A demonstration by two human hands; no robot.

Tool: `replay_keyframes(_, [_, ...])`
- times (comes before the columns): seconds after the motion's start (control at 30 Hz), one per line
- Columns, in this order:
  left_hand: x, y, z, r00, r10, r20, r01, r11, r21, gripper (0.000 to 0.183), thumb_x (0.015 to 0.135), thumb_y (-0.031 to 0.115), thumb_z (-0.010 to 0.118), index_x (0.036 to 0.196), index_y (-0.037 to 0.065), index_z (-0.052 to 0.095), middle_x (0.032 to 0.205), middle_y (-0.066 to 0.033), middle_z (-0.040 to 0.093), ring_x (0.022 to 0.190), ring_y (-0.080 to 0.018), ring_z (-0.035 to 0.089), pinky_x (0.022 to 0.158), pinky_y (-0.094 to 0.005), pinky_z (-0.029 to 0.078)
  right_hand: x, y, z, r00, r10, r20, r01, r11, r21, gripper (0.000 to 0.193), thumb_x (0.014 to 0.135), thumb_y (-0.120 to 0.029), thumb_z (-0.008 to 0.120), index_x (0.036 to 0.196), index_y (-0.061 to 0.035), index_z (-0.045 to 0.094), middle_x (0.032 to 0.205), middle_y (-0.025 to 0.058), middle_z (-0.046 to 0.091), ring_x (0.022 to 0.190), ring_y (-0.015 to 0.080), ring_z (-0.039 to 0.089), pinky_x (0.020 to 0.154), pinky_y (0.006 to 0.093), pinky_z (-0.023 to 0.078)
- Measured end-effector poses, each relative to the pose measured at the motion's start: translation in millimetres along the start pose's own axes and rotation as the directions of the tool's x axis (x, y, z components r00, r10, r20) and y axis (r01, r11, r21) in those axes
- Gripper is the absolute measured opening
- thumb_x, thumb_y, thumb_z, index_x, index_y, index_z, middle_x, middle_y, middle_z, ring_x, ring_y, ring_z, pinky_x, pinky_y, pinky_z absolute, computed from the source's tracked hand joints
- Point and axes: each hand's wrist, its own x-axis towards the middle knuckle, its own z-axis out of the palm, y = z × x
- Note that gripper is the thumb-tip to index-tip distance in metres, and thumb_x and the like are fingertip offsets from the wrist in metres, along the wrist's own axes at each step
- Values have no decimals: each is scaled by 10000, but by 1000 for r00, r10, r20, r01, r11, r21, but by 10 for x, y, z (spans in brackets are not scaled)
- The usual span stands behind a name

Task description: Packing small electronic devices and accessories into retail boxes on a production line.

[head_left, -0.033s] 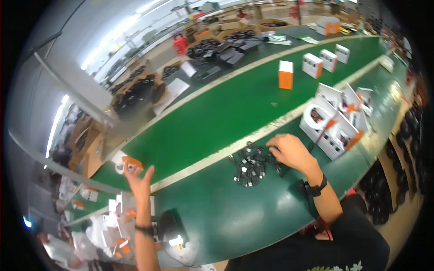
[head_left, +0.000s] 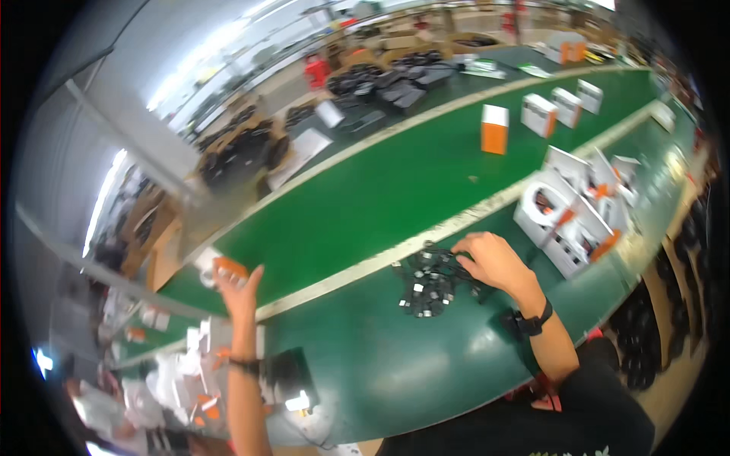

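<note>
Hovering with thumb spread wide, left hand [head_left: 242, 295] is fronting box [head_left: 230, 267] at fingertips; right hand [head_left: 496, 264] hanging half-curled, cables [head_left: 428, 287] beside fingers, hold unclear; tangling could be dragging extras along.

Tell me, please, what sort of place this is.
Probably a factory production line: a long green belt bears white-and-orange boxes, and a heap of black cables lies beside it.

The left hand [head_left: 241, 295] is blurred, its contact with the orange-and-white box [head_left: 231, 266] unclear; whether the right hand [head_left: 494, 262] holds any black cables [head_left: 427, 290] cannot be told; the lower edge cuts off the left forearm [head_left: 246, 406]
</note>
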Motion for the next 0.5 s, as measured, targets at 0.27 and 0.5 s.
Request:
replay_keyframes(0.27, [736, -745, 567, 733, -244, -635, 602, 668, 438, 1640, 576, 404, 1090, 1719, 143, -57, 1611, -450, 268, 1495, -590, 355, 1209, -630, 404, 523, 456, 691, 999, 4, 41, -2, 998, -61, 602, 782, -209, 942, 1299, 10, 726, 1262, 270, 725, 1134, 440, 694, 1023, 489, 554])
replay_keyframes(0.5, [1037, -1051, 382, 603, -257, -755, 660, 692, 292, 1492, 637, 303, 1052, 1722, 152, 39, 1546, -423, 390, 1406, -563, 487, 1183, -580, 454, 554, 617, 448, 945, 153, 289, -223, 948, 226, 240, 810, -122, 885, 982, 24, 799, 799, 202, 763, 811, 373, 762, 786, 449, 584])
